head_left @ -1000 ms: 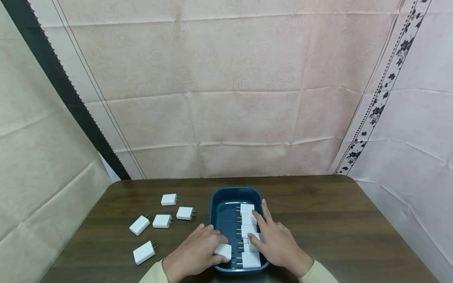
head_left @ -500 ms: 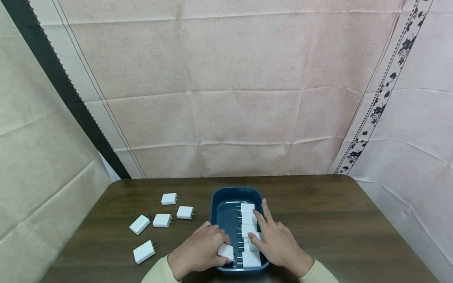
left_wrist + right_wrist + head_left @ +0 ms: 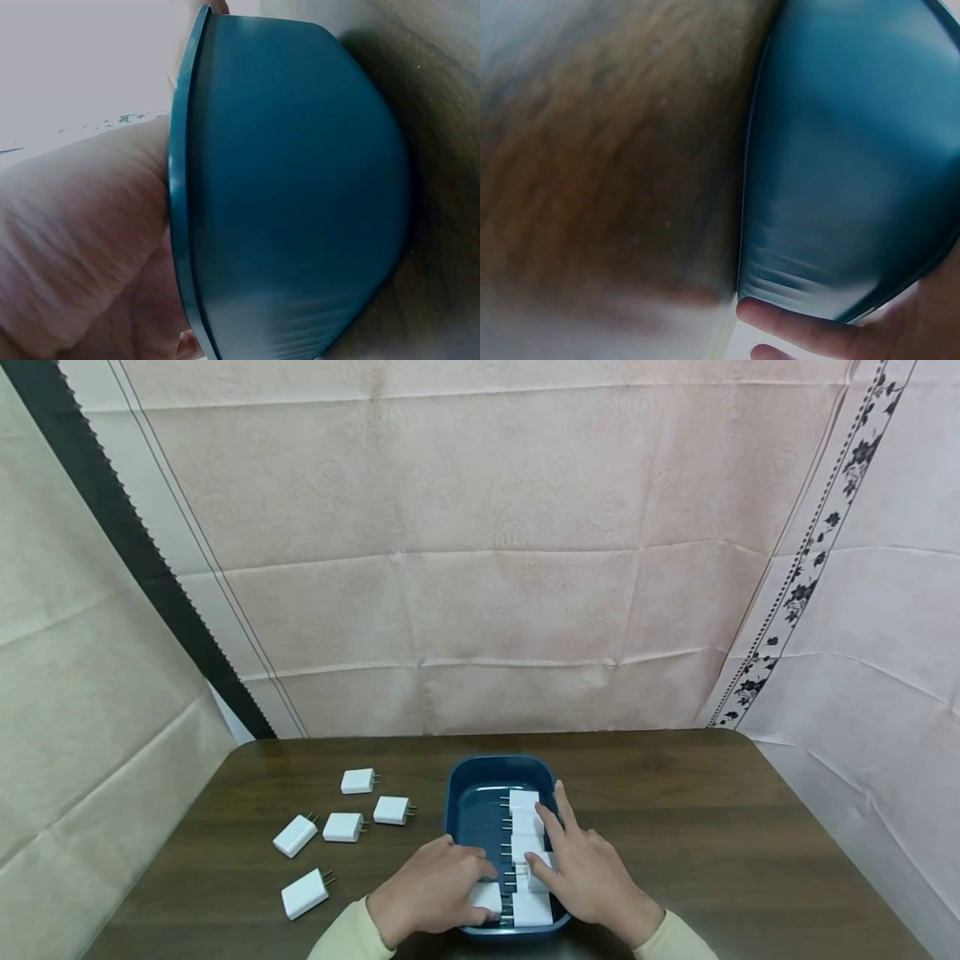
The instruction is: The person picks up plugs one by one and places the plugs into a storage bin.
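Note:
My left hand (image 3: 431, 893) reaches over the near left rim of a blue plastic tray (image 3: 474, 806). Its thumb and fingers pinch a white plug-in charger (image 3: 486, 897) inside the tray, low on the left side. Along the tray's right side runs a row of several white chargers (image 3: 527, 849), prongs pointing left. My right hand (image 3: 588, 877) lies over the right rim with fingers spread; thumb and one finger rest at the row, another finger extends along the rim. In the right wrist view, a finger (image 3: 799, 330) lies beside the tray's outer wall.
Several more white chargers (image 3: 305, 895) lie loose on the dark wooden table (image 3: 697, 827) left of the tray, prongs toward the right. A pale cloth (image 3: 517, 568) hangs behind the table's far edge, with further cloth at both sides.
The left hand has moved right with the pinched charger, bringing it nearer the row and turning it to lie flatter. The right hand and the loose chargers stay put.

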A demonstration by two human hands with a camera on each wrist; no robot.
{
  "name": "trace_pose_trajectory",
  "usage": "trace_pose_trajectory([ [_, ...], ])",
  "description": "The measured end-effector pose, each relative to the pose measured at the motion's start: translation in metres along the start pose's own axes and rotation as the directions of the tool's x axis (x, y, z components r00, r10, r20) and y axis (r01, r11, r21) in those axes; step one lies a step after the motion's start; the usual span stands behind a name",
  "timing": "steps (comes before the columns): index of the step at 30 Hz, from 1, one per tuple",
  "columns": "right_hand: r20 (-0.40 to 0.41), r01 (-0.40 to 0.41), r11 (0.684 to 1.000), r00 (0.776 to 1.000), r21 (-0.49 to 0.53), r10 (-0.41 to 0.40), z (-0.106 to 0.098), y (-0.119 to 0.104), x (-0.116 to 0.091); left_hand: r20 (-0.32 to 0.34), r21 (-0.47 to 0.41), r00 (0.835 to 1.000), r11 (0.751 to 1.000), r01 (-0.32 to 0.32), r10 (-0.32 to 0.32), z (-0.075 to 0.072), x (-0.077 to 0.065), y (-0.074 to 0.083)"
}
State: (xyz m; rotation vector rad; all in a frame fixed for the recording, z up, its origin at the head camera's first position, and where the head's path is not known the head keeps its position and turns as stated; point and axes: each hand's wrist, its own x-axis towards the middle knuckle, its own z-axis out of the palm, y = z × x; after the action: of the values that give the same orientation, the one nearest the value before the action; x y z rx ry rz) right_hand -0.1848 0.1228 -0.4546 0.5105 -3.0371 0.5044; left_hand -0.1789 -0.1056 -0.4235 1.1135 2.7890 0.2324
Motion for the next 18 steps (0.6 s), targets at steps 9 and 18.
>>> trace_pose_trajectory([
  [9,0.002,0.007,1.0,1.0,0.002,-0.007,0.0002,0.0007,0.0003,0.016,-0.015,1.0,1.0,0.011,-0.011,0.0012,0.0037,0.0027],
  [18,-0.012,0.016,1.0,1.0,0.008,-0.016,0.0003,0.0007,0.0005,0.033,-0.03,0.999,0.999,0.04,-0.039,0.0033,0.0052,0.0049],
])
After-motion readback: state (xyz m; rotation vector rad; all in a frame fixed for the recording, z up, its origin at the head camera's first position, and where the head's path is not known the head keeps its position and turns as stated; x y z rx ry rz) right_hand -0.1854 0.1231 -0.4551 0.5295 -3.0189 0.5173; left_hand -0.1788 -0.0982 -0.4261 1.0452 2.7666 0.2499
